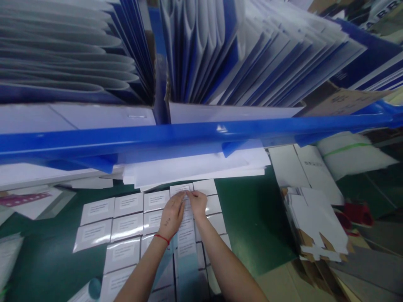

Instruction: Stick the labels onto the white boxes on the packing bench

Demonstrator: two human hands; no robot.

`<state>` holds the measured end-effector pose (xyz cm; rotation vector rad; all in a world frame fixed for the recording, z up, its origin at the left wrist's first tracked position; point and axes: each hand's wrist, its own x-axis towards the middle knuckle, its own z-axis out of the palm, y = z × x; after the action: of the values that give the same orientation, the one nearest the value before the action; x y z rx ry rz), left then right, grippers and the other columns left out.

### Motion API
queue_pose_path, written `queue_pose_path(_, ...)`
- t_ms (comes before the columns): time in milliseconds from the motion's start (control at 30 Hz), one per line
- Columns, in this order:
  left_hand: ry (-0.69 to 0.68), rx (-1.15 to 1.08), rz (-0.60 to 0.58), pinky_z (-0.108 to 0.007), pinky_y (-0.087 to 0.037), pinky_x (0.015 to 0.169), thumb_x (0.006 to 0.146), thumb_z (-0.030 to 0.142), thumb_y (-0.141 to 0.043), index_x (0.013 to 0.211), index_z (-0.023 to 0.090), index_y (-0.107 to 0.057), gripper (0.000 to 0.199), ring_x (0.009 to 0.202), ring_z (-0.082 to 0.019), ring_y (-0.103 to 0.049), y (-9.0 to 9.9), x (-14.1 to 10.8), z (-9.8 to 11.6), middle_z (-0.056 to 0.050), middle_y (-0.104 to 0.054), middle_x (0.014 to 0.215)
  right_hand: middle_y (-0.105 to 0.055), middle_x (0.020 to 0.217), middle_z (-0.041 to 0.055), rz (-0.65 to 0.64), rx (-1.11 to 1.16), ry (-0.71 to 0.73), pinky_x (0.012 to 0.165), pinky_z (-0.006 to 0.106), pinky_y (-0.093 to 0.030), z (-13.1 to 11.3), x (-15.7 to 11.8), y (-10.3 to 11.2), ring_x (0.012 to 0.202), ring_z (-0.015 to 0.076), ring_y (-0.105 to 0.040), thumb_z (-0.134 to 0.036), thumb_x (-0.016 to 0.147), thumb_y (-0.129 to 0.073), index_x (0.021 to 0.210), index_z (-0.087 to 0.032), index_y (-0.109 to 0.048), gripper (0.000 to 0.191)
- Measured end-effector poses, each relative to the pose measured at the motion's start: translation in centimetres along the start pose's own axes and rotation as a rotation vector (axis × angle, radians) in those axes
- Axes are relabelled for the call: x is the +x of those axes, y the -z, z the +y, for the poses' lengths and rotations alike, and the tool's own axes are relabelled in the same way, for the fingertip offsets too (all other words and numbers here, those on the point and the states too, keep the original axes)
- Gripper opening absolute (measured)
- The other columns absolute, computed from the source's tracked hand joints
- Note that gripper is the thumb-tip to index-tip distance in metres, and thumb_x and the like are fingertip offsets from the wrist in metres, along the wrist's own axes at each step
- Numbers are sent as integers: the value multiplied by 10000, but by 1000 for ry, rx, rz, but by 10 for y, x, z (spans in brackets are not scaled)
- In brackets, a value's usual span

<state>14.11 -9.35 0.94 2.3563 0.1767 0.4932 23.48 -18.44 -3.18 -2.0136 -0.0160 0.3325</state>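
My left hand (171, 214), with a red cord on the wrist, reaches over a white box (181, 188) in the back row. Its fingers are closed, their tips beside those of my right hand (198, 203). The right thumb and forefinger pinch at the end of a label strip (187, 241). This strip of printed white labels on pale blue backing runs down between my forearms. My fingers partly hide what is held at the tips. Around the hands, white boxes (128, 224) lie in rows, many bearing a printed label.
A blue shelf rail (195, 132) crosses above the hands, under cartons of blue-and-white folders (201, 50). Paper sheets (195, 165) lie behind the boxes on the green table (248, 222). Flattened white cartons (315, 222) are stacked at right. A roll (91, 289) lies at lower left.
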Motion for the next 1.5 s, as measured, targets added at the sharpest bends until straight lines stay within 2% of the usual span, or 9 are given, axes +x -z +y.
queue_pose_path(267,-23,44,-68,-477,-426,1126,1013,174,-369,1398,111,-437,396,1333,-237,-436,-14,2,-6,-141,-506,1397,-614,569,2,22,-73,10,522,270,-383,-3,3,0,573,219,-581,-278,790,-620,563,-193,-663,246)
queue_pose_path(700,-50,101,-111,-498,-434,1118,968,136,-383,1394,101,-425,430,1343,-253,-422,-17,4,-10,-157,-485,1413,-604,544,-10,41,-112,11,527,259,-369,-13,1,1,545,197,-584,-149,796,-628,556,-178,-669,245)
queue_pose_path(900,-69,114,-151,-458,-397,1152,920,82,-410,1411,79,-417,491,1358,-238,-397,-24,10,-12,-150,-453,1445,-625,576,1,34,-119,6,542,261,-382,-16,-1,3,568,202,-603,-107,817,-605,569,-181,-686,271)
queue_pose_path(1033,-88,166,-146,-450,-411,1140,932,93,-402,1389,58,-445,460,1335,-244,-426,-19,9,-14,-161,-474,1425,-629,582,7,21,-117,-24,547,267,-388,-14,1,3,594,220,-613,-121,814,-650,585,-174,-697,240)
queue_pose_path(1200,-38,337,-42,-504,-437,1095,987,152,-346,1338,45,-496,397,1271,-273,-496,2,-6,-28,-176,-544,1352,-599,542,-12,-41,-62,-71,512,257,-374,-12,3,5,578,220,-601,-242,800,-736,596,-174,-695,219)
queue_pose_path(1300,-21,332,-38,-526,-438,1083,1010,194,-310,1332,48,-507,405,1261,-279,-512,10,-10,-36,-175,-553,1348,-583,542,-17,-116,-6,-87,516,250,-378,-8,-3,8,589,221,-590,-259,759,-745,563,-177,-666,227)
queue_pose_path(1400,23,235,-34,-528,-437,1078,1018,243,-286,1322,40,-518,433,1250,-284,-523,13,-8,-36,-185,-567,1327,-551,525,-12,-244,73,-124,474,242,-374,1,-23,18,555,229,-572,-366,717,-795,555,-161,-652,298)
queue_pose_path(1500,135,76,8,-521,-430,1066,998,308,-316,1271,64,-562,441,1224,-294,-529,13,-13,-23,-182,-599,1267,-534,523,-2,-343,129,-151,454,245,-377,14,-56,34,530,232,-554,-465,674,-830,549,-152,-636,389)
